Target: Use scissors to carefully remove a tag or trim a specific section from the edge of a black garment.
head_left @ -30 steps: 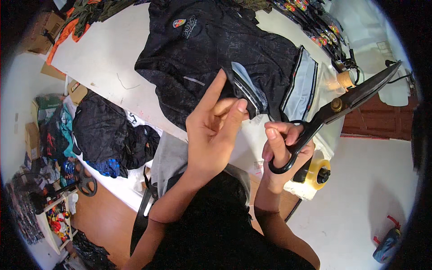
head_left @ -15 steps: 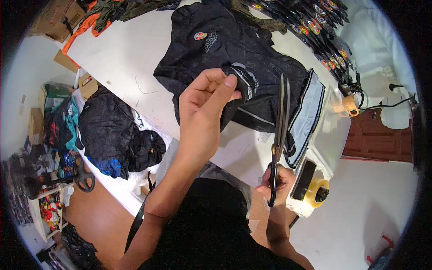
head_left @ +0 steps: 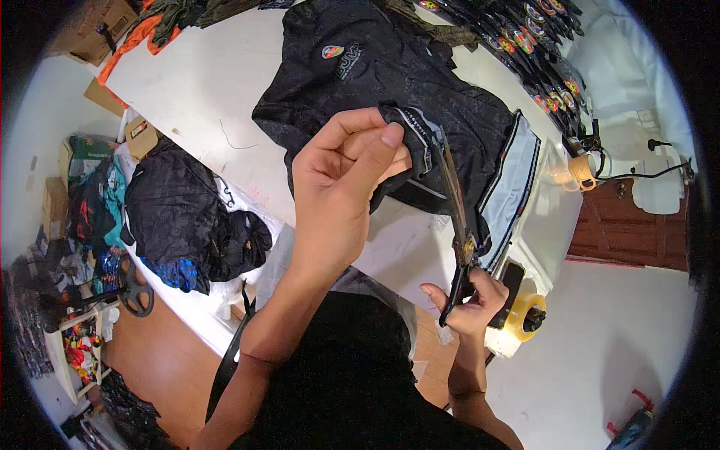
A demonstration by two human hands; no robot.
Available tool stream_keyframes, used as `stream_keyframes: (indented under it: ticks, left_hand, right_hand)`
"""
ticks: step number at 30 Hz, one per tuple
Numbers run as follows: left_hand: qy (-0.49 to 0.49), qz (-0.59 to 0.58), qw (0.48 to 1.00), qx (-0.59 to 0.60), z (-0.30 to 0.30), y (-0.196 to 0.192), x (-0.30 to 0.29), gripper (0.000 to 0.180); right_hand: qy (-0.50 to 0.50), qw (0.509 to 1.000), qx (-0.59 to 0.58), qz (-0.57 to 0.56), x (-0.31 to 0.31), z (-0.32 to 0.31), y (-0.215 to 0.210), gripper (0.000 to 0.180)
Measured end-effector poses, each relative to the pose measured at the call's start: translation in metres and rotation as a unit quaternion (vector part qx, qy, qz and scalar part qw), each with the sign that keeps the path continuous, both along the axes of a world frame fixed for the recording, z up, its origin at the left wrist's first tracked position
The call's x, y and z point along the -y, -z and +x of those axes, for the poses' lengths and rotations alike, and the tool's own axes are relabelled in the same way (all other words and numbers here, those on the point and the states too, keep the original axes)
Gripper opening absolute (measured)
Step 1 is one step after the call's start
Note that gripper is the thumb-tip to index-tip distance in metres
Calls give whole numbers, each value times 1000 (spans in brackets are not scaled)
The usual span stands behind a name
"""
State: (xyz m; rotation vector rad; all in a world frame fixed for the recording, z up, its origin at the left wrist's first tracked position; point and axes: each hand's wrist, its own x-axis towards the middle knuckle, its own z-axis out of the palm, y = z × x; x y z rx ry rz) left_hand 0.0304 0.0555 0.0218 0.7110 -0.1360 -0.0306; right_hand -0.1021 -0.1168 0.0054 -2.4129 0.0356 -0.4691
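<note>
A black garment with a small badge on it lies spread over the white table. My left hand pinches one edge of it between thumb and fingers, lifting a seam whose pale inner side and white stitching show. My right hand grips the dark handles of a pair of long scissors. Their blades point away from me, with the tips beside the raised seam. Whether the tips touch the cloth I cannot tell. A light-blue panel with black edging lies to the right of the scissors.
Near my right hand are a dark phone and a yellow roll of tape. A tan mug stands at the table's right edge. Several black straps with badges lie at the far right. Dark clothes are heaped at left.
My right hand has brought the scissors' tips leftward, from apart over the garment to beside the lifted seam. My left hand keeps its pinch and has shifted only slightly.
</note>
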Motion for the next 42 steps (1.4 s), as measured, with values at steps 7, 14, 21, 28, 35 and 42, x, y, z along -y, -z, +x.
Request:
stream_keyframes:
  ticks: [7,14,21,28,35,42]
  left_hand:
    - [-3,12,1000,16,-4,-5,-1,16]
    - [9,-3,999,32,-4,-4,2,17]
    - [-7,11,1000,3,-5,-8,3,17]
    - [0,-4,1000,11,-7,-8,4,16]
    - [-5,8,1000,27,-5,-4,2,17]
    - [1,4,1000,26,-7,-4,1,17]
  right_hand:
    - [13,999,21,-39,4,0,2,51]
    - [12,998,34,-57,6,-1,1,53]
    - [17,996,39,-74,8,1,-1,53]
    - [6,996,44,-82,10,0,1,52]
    - [8,994,54,-94,12,0,3,54]
    - [6,994,51,-99,11,0,1,52]
